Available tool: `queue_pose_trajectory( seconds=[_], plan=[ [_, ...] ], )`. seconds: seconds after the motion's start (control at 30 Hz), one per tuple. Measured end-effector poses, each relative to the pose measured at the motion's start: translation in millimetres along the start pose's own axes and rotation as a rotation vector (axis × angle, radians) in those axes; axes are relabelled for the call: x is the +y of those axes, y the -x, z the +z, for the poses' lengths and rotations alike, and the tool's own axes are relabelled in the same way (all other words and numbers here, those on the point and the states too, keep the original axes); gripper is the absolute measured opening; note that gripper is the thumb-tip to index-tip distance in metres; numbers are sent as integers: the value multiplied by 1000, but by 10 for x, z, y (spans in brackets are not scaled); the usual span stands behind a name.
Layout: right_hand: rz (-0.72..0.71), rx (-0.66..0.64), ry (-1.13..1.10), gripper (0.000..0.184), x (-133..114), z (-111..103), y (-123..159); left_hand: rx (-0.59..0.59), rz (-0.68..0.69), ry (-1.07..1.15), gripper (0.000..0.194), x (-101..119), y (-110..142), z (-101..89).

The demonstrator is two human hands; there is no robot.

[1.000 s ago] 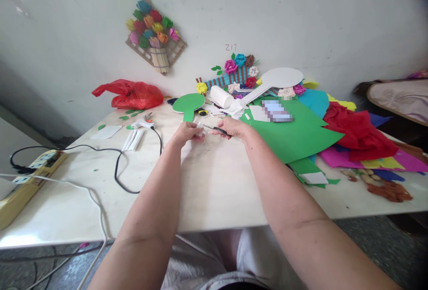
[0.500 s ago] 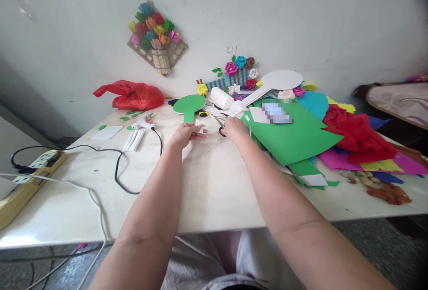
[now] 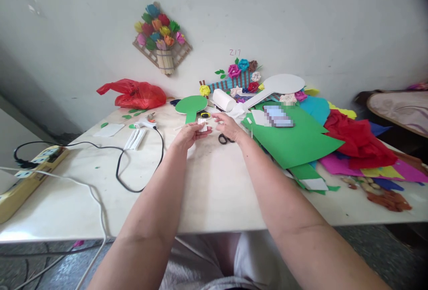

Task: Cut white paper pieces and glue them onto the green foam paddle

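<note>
My left hand (image 3: 191,133) is closed on a small folded white piece (image 3: 202,123), which looks like paper or thin foam. My right hand (image 3: 230,127) is just to its right, thumb and fingers apart with nothing between them. Black-handled scissors (image 3: 223,138) lie on the table under and beside my right hand, their blades partly hidden. Beyond my left hand lies a green paddle shape (image 3: 191,104) with a handle, next to a black-and-yellow tape roll or tape measure (image 3: 205,115).
Left are a white glue gun (image 3: 146,123), white strips (image 3: 135,139), a power strip (image 3: 33,169) with cables and a red plastic bag (image 3: 140,94). Right lie green sheets (image 3: 290,147), a phone-like object (image 3: 278,116), a white paddle shape (image 3: 284,83) and red crepe paper (image 3: 361,140).
My right hand has let go of the scissors, which now lie on the table. It has opened and moved toward my left hand. The left hand keeps the white piece.
</note>
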State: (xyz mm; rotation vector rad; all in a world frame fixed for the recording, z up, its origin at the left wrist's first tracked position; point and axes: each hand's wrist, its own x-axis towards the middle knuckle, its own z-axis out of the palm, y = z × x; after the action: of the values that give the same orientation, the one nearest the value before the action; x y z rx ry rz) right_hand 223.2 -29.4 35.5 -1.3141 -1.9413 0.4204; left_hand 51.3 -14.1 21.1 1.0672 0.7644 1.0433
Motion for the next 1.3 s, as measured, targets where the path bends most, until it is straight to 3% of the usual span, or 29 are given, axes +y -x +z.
queue_pose_trajectory(
  seconds=[0.1,0.2,0.33,0.57,0.83,1.07,1.3],
  plan=[
    [-113,-48,-172,68,-38,97,11,-7,7,6,10,-16,-9,1],
    [-166,-27,-196,81,-39,214,21,-38,-9,-3,10,-16,-6,31],
    [-205,27,-209,69,-5,307,7,-39,-28,-1,7,2,16,98],
    [-258,99,-128,50,18,288,-15,-65,-58,38,8,3,14,112],
    [-292,205,-138,51,68,348,-46,-120,-100,144,24,-9,-7,61],
    [-219,203,-93,47,56,389,-21,-88,-62,91,11,-44,-28,-8],
    [-180,222,-59,51,27,396,-11,-70,-41,106,13,-42,-14,32]
  ],
)
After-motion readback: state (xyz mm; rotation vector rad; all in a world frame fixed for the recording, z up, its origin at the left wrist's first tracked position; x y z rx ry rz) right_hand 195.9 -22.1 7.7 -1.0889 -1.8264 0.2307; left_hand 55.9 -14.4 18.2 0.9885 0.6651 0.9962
